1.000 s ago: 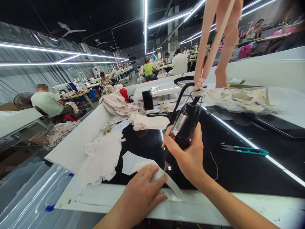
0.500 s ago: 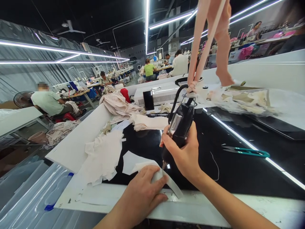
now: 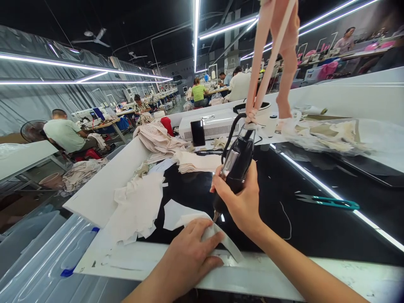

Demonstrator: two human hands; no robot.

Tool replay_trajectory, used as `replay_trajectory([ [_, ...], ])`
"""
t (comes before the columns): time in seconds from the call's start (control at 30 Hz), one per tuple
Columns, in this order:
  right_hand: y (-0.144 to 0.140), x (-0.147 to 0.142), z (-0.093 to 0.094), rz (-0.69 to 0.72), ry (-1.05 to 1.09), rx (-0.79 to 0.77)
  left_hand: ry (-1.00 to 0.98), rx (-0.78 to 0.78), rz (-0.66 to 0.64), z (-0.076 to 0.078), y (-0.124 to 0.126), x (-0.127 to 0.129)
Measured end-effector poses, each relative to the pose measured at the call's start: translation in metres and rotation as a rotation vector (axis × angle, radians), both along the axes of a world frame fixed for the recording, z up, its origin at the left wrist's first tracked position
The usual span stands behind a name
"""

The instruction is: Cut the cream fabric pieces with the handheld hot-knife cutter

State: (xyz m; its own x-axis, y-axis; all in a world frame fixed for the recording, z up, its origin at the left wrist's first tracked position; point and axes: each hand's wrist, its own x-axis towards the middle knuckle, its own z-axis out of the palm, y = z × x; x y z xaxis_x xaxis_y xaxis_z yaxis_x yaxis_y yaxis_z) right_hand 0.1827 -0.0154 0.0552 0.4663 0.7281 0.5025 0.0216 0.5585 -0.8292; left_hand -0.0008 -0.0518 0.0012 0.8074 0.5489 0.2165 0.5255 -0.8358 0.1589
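Spanning the frame, a black counter (image 3: pixel 315 227) with a white near edge. Heap of cream fabric pieces (image 3: pixel 139 206) at its left edge. Right hand (image 3: pixel 241 202), fingers closed around a black handheld cutting tool (image 3: pixel 235 168), tip down, seemingly touching the strip. Left hand (image 3: pixel 189 256), flat and spread, pressing a white fabric strip (image 3: pixel 229 246) onto the near edge. Teal thread snips (image 3: pixel 328 203) lying well apart toward the right edge. Black phone (image 3: pixel 198 132) propped near the far edge.
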Motion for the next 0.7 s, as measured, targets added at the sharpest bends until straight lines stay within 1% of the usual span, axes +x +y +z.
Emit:
replay_trajectory([
  [0.13,-0.001,0.004,0.003,0.036,0.014,0.01,-0.015,-0.029,-0.039,0.013,0.007,-0.005],
  [0.23,-0.003,0.012,0.008,0.006,0.0,0.02,0.019,0.007,-0.048,0.016,0.019,-0.016],
  [0.3,-0.005,0.019,0.011,-0.013,-0.018,0.042,0.057,0.03,-0.024,0.014,0.026,-0.023],
  [0.37,-0.008,0.026,0.012,-0.009,-0.009,0.052,0.081,0.039,0.054,0.012,0.029,-0.025],
  [0.43,-0.012,0.032,0.011,-0.002,0.015,0.05,0.118,0.049,0.151,0.014,0.028,-0.02],
  [0.53,-0.021,0.04,0.008,0.027,0.034,0.044,0.247,0.039,0.277,0.023,0.019,0.0],
  [0.63,-0.03,0.046,0.006,0.064,0.032,0.05,0.305,-0.066,0.363,0.035,0.008,0.021],
  [0.7,-0.034,0.049,0.005,0.069,0.023,0.055,0.299,-0.141,0.378,0.04,0.003,0.03],
])
